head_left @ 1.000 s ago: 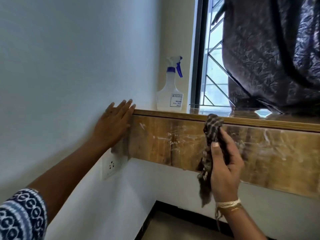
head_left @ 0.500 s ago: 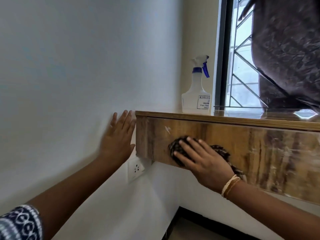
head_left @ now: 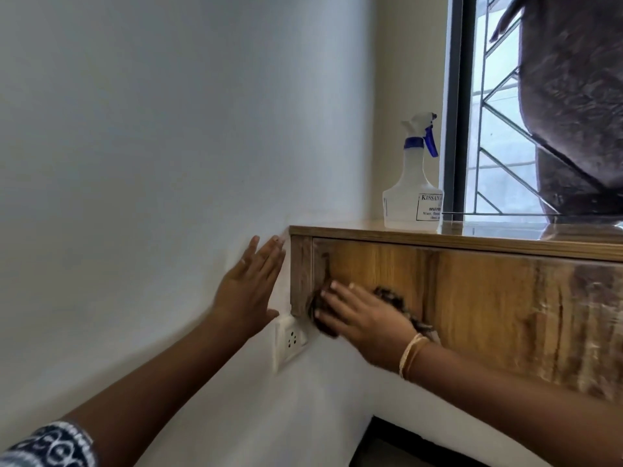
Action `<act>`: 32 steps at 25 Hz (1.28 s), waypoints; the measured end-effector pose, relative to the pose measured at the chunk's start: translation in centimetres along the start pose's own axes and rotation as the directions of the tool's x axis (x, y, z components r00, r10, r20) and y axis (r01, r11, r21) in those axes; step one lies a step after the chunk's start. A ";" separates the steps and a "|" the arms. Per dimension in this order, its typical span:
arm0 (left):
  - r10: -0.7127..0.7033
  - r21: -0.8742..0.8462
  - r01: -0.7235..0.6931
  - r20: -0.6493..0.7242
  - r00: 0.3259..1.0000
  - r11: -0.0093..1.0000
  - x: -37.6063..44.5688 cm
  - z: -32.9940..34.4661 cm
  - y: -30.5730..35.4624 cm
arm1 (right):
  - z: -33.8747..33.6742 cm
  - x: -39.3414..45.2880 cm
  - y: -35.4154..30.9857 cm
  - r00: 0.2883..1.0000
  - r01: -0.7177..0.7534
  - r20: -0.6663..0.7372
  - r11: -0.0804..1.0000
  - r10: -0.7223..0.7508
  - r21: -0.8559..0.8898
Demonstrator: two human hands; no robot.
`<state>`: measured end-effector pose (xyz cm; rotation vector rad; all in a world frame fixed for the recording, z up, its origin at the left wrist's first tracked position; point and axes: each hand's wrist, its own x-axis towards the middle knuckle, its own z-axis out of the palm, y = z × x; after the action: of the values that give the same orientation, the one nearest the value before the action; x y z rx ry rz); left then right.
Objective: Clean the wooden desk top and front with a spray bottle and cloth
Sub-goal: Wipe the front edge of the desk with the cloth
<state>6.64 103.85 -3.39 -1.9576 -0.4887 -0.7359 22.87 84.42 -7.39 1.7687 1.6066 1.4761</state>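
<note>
- Two hands in my view, both up at the desk's (head_left: 488, 298) left end.
- I see my right hand (head_left: 362, 316) spread flat, fingers straight, pinning the cloth (head_left: 387, 294) against the desk front near its lower left corner — pressed, not gripped in a fist; dark patterned cloth shows past the fingertips and beside the wrist.
- I see my left hand (head_left: 247, 288) open, palm flat on the wall (head_left: 168, 146) just beside the desk's end, holding nothing.
- Bottle (head_left: 413, 183) stands upright on the desk top, back by the window (head_left: 492, 136), well apart from both hands.
- Socket (head_left: 290, 342) sits on the wall below the left hand, just under the desk corner.
</note>
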 end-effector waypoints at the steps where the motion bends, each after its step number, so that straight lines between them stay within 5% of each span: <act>1: 0.002 0.000 -0.002 0.032 0.999 1.000 0.0 -0.1 0.1 | 0.4 -0.7 -1.1 0.994 0.091 0.057 0.996 -0.091 0.002; 5: -0.003 0.023 0.002 0.049 0.999 1.000 0.1 0.0 0.1 | -0.2 1.2 0.0 0.984 0.152 0.097 0.988 -0.152 0.007; 10: 0.026 0.026 -0.028 0.097 0.995 0.999 0.1 0.1 0.0 | -2.9 8.3 4.2 0.970 -0.235 -0.073 0.970 0.230 -0.068; 12: 0.034 0.044 -0.039 0.097 0.995 0.998 0.1 0.0 -0.1 | -2.3 8.3 2.4 0.964 -0.264 -0.050 0.962 0.261 -0.069; 16: 0.042 0.072 -0.050 0.117 0.992 0.996 0.0 -0.3 -0.2 | -0.7 7.2 -1.2 0.986 -0.021 0.164 0.993 0.039 -0.112; 22: 0.043 0.081 -0.055 0.144 0.989 0.995 -0.1 -1.3 -0.4 | -2.3 8.2 1.6 0.917 0.325 0.264 0.943 -0.298 -0.065; 27: 0.046 0.030 -0.052 0.171 0.984 0.998 0.0 -1.2 -0.4 | -4.5 11.7 6.6 0.999 0.040 0.022 0.966 -0.035 -0.256; 32: 0.047 0.040 -0.055 0.180 0.983 0.998 -0.2 -1.2 -0.4 | -2.7 10.4 4.6 0.994 -0.087 -0.083 0.980 0.073 -0.180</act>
<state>5.90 102.92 -2.83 -1.9958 -0.5561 -0.5143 21.28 91.04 2.12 1.7097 1.3977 1.6893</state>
